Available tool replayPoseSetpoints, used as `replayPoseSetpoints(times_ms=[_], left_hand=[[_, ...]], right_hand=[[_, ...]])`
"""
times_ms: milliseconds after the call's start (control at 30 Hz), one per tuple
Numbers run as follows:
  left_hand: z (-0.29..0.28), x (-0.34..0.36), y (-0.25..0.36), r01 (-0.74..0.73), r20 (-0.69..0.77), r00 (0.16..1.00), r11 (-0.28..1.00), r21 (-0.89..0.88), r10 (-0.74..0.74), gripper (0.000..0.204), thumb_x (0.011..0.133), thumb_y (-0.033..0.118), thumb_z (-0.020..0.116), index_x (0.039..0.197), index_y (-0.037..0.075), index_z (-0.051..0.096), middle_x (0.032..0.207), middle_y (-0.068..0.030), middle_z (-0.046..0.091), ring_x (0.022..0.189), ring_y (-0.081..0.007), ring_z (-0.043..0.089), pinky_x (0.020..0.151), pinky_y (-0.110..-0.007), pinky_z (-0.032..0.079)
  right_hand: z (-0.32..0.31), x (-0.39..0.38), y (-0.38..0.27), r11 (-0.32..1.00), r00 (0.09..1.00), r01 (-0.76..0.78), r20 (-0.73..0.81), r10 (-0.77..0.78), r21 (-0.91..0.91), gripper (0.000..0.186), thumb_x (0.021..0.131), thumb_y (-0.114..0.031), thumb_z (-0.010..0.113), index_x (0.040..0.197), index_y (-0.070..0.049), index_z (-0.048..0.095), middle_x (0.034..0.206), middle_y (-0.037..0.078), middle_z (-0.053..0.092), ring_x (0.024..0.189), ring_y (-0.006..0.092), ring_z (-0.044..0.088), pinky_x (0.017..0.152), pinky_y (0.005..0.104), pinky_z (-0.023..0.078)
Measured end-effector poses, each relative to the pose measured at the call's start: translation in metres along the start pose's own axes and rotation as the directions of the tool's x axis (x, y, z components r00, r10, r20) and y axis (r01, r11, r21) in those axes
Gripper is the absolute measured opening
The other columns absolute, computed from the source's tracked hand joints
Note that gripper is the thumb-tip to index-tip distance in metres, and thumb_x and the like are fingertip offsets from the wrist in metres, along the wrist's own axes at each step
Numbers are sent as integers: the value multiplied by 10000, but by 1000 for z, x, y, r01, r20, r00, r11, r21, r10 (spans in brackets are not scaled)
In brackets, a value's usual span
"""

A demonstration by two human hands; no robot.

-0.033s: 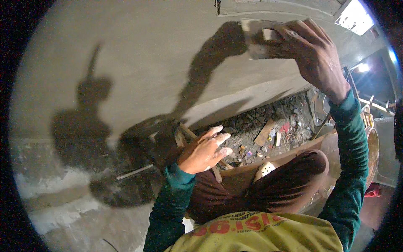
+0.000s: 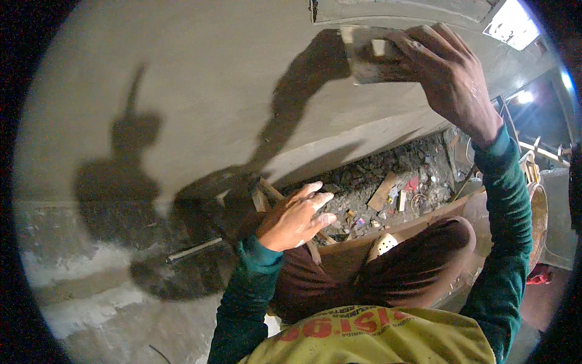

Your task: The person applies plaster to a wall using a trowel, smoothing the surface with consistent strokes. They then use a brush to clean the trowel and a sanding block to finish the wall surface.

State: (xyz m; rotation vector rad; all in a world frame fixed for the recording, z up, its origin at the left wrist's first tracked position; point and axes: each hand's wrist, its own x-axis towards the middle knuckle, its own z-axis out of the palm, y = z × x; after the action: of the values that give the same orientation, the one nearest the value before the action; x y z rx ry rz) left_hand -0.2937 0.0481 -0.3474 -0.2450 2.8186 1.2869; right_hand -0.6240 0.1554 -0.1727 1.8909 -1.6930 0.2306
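My right hand [image 2: 450, 79] grips a plastering trowel [image 2: 370, 68] with a flat rectangular blade, its fingers wrapped round the handle. The blade lies against the smooth grey plastered wall [image 2: 200, 79], below a raised edge at the top. Low in the middle, my left hand [image 2: 294, 219] holds nothing, its fingers apart and whitish at the tips. It is nearest to a wooden piece [image 2: 267, 191] by the foot of the wall; whether it touches the wood I cannot tell.
Below me, rubble and litter [image 2: 412, 170] lie on the ground along the wall, beside a wooden plank [image 2: 424, 219]. A round tan container [image 2: 538, 224] stands at the right. At upper right a bright lamp [image 2: 514, 25] shines, and dark shadows fall across the wall.
My right hand and the trowel have shifted slightly left along the wall. My left hand stays in the same place.
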Motion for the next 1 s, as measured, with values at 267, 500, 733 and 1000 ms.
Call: replayPoseSetpoints(times_ms=[267, 500, 733, 1000], left_hand=[[-6, 7, 5, 25, 9, 1000, 999, 37, -25, 522, 976, 362, 673, 1363, 20, 594, 1434, -327, 510, 1344, -472, 495, 1118, -479, 421], [-5, 8, 6, -3, 12, 1000, 998, 58, 2, 523, 977, 363, 670, 1357, 11, 599, 1433, -326, 514, 1344, -457, 503, 1114, -471, 427], [-6, 2, 3, 11, -13, 1000, 1000, 19, -11, 535, 971, 360, 674, 1340, -21, 608, 1402, -323, 543, 1329, -460, 514, 1106, -475, 433], [0, 3, -1, -64, -93, 994, 998, -11, 63, 538, 972, 372, 667, 1327, -29, 618, 1352, -345, 568, 1297, -470, 533, 1103, -474, 435]], right_hand=[[6, 18, 4, 998, 998, 61, -18, -61, 3, 555, 775, -44, 682, 1326, -59, 617, 1196, 119, 625, 1038, 342, 599, 919, 438, 533], [0, 22, 1, 998, 998, 60, 10, -60, 18, 555, 776, -36, 674, 1327, -56, 614, 1209, 137, 629, 1094, 366, 600, 950, 446, 534], [-25, -32, 34, 463, 796, -511, 195, 574, 724, 431, 1032, -182, 615, 1411, 15, 555, 1300, 125, 658, 1195, 245, 623, 1030, 396, 492], [18, 17, 11, 172, 866, 60, -137, 481, 983, 426, 1054, -122, 578, 1443, 12, 468, 1403, 158, 576, 1287, 265, 575, 1115, 421, 439]])
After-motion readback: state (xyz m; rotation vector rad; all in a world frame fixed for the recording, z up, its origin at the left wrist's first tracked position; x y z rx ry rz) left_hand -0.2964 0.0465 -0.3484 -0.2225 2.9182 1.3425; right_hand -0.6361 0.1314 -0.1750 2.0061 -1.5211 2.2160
